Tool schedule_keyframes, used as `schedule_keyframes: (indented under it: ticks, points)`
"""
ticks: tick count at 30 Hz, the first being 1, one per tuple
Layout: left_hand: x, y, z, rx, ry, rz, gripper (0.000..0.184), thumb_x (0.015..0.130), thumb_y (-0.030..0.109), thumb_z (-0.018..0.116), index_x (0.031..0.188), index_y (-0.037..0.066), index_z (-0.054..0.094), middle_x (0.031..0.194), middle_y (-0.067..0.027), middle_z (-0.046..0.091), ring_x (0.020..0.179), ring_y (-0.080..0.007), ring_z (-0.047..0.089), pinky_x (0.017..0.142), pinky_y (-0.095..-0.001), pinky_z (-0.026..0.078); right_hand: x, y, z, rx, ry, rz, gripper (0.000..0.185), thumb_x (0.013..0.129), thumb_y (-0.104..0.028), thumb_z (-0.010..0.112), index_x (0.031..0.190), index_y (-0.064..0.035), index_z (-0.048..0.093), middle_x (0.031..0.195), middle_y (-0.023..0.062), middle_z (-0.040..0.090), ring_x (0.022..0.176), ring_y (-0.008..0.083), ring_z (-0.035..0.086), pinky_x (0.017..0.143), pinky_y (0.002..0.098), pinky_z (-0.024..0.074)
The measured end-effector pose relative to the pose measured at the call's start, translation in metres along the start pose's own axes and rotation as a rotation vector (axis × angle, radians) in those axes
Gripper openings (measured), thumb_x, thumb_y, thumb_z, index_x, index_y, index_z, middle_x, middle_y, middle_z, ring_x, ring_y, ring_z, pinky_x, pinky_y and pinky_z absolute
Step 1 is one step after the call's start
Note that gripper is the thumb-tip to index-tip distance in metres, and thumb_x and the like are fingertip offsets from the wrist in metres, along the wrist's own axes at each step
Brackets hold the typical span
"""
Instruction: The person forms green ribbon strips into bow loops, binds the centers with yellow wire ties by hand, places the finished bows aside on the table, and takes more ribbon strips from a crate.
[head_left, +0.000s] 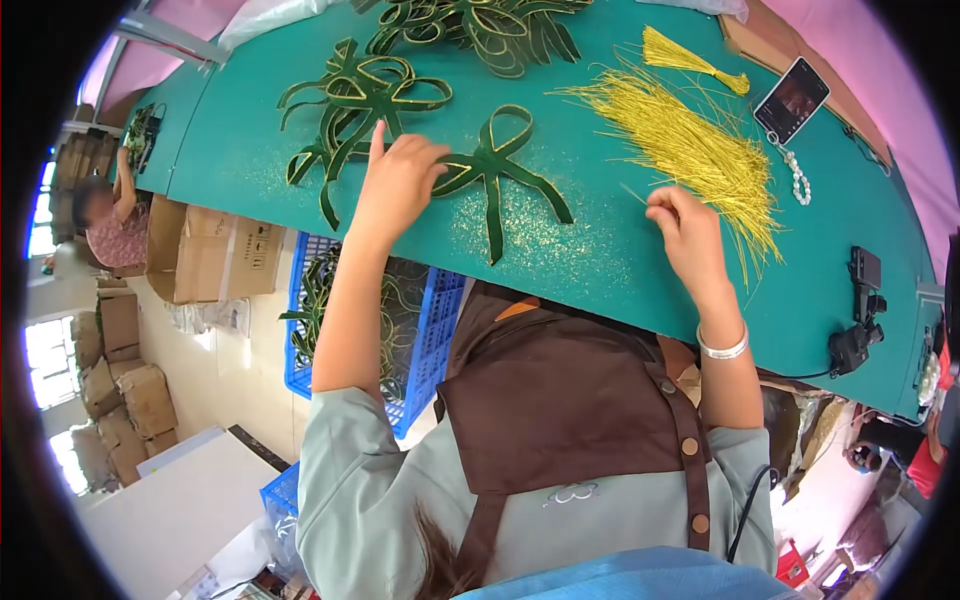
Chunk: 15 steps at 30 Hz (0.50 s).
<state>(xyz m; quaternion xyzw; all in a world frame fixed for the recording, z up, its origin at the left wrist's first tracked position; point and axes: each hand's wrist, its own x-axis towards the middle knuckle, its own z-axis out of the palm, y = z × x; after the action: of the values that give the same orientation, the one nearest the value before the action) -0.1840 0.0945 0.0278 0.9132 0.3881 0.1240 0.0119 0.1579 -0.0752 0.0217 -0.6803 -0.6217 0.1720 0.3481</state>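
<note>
A dark green ribbon bow with gold edging lies on the green table, its loops and tails spread out. My left hand is at the bow's left loop, thumb and bent fingers closed on it while one finger sticks up. Some of that loop is hidden behind the fingers. To the right, my right hand is raised in a pinch, with a thin pale strand extending from the fingertips. Just beyond it lies a loose spread of gold twist ties. More green bows overlap left of my left hand.
Gold glitter is scattered over the table. A heap of bows sits at the back. A tied gold bundle, a phone and a black device are rightward. Below the edge stands a blue crate; a person is far left.
</note>
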Motion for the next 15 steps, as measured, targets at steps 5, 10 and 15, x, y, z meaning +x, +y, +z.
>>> schedule_keyframes:
  ticks: [5,10,15]
  points:
    - [0.0,0.031,-0.008,-0.08,0.291,0.054,0.02,0.089,0.014,0.07,0.108,0.008,0.072,0.092,-0.0089,0.069,0.093,-0.0281,0.066,0.101,-0.0471,0.047,-0.01,0.006,-0.009,0.003,0.119,-0.005,0.011,0.09,-0.001,0.069,0.101,-0.0006,0.07,0.089,0.011,0.072,0.076,0.0208,0.068,0.068,0.0311,0.0524]
    - [-0.001,0.084,0.018,-0.094,0.308,0.082,0.02,0.088,0.02,0.073,0.106,0.011,0.071,0.079,-0.0044,0.065,0.08,-0.0242,0.065,0.083,-0.0417,0.047,0.003,-0.023,0.003,0.004,0.192,-0.064,0.007,0.091,-0.004,0.069,0.098,-0.0019,0.068,0.089,0.0101,0.07,0.081,0.023,0.067,0.075,0.033,0.0518]
    - [-0.011,0.149,0.035,-0.299,0.234,0.054,0.045,0.087,0.023,0.076,0.129,0.011,0.062,0.1,-0.0095,0.057,0.075,-0.029,0.059,0.069,-0.0405,0.049,-0.005,-0.037,0.031,-0.064,0.195,-0.172,0.006,0.09,-0.007,0.069,0.094,-0.0061,0.065,0.085,0.0064,0.066,0.076,0.023,0.063,0.08,0.0371,0.0434]
